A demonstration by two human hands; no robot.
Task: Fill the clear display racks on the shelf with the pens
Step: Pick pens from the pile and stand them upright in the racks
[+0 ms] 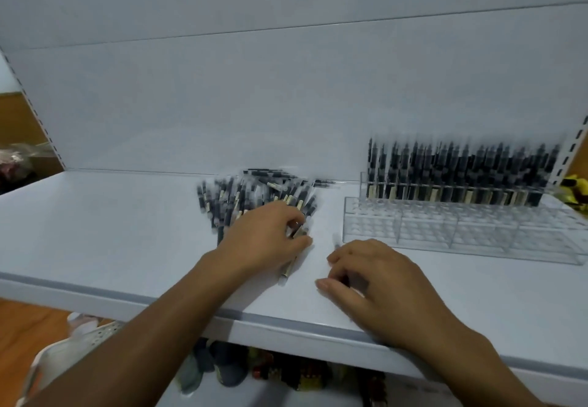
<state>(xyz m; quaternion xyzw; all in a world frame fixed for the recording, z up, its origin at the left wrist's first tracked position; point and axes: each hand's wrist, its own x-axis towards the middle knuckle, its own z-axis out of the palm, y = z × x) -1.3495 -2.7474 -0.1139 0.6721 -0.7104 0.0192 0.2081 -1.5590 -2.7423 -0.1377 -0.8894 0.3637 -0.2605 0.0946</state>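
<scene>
A loose pile of black pens (254,193) lies on the pale blue shelf (111,231), left of centre. My left hand (264,241) rests on the pile's near edge, fingers curled round a few pens, and one pen (288,271) sticks out beneath the palm. My right hand (372,276) sits on the shelf just right of it, fingers curled, with a pen tip (336,242) poking out above the fingers. At the right, a clear rack (461,231) with empty holes stands in front of a second rack (458,180) full of upright pens. The view is motion-blurred.
A yellow object (576,190) sits at the far right behind the racks. The shelf's grey front lip (286,324) runs under my wrists. Below it are small toys (286,371) on a lower shelf and a white perforated basket (79,343) over a wooden floor.
</scene>
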